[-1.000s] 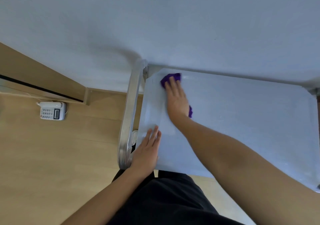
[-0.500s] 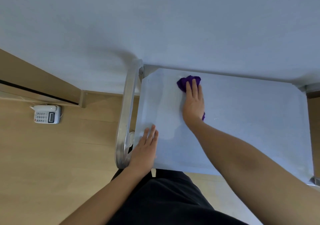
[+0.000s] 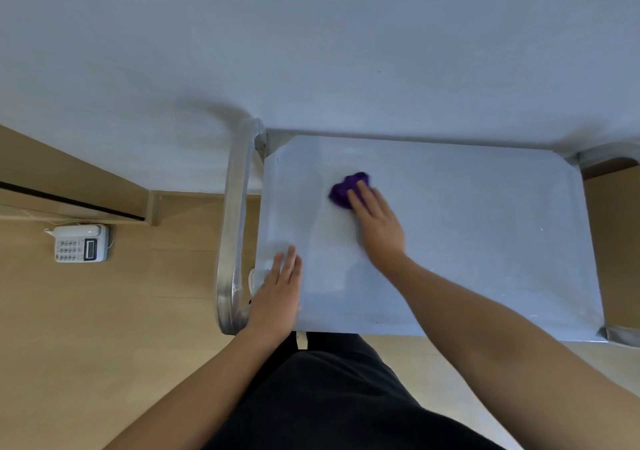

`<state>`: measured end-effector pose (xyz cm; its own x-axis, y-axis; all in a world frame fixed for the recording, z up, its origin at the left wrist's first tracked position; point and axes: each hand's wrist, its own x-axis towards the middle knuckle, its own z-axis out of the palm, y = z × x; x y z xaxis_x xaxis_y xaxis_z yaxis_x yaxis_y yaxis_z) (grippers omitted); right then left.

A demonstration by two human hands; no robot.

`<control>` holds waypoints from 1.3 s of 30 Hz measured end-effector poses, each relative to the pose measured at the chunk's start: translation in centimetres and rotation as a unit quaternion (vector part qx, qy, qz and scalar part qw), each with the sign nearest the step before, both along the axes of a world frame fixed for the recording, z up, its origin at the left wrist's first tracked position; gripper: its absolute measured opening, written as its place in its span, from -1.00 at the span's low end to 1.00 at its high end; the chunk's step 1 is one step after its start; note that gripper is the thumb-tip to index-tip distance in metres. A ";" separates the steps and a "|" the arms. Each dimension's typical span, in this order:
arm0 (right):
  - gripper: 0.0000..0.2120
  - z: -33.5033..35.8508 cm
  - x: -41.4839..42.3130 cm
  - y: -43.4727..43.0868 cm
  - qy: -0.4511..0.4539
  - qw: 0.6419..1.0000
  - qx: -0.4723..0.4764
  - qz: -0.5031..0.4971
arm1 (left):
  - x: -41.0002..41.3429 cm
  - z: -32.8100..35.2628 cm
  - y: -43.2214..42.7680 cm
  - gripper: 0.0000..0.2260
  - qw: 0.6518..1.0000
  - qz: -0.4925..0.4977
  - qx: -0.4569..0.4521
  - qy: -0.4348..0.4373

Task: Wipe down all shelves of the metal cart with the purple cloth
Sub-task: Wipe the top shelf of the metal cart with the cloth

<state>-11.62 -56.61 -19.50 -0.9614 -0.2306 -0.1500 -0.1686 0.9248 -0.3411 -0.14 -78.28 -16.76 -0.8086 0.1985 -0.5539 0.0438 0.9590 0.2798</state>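
Observation:
The metal cart's top shelf [image 3: 485,241] is a pale, flat tray seen from above, standing against a white wall. A crumpled purple cloth [image 3: 346,190] lies on the shelf's left-centre part. My right hand [image 3: 377,224] presses flat on the cloth, fingers pointing up and to the left, and covers most of it. My left hand [image 3: 277,297] rests flat on the shelf's near left corner, fingers together, holding nothing. The lower shelves are hidden beneath the top one.
The cart's curved metal handle [image 3: 235,228] runs along its left side. A white desk phone [image 3: 81,243] lies on the wooden floor at the left, beside a wooden skirting. The white wall [image 3: 311,51] stands right behind the cart. My dark clothing fills the bottom centre.
My right hand slid the cloth from the shelf's far left corner rightwards, then a little toward me. My left hand stayed on the near left corner.

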 end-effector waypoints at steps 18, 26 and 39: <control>-0.39 0.7 6.5 0.4 0.006 0.998 -0.025 0.050 | 0.2 0.8 0.9 -0.22 0.999 0.022 -0.035 -0.006; -0.32 0.1 7.3 0.1 -0.023 0.992 -0.003 -0.120 | 0.4 0.4 0.3 -0.24 0.999 0.034 -0.018 -0.006; -0.23 0.2 10.2 1.1 0.006 0.998 -0.046 -0.050 | 1.1 0.6 -0.3 -0.34 0.999 -0.024 -0.013 0.017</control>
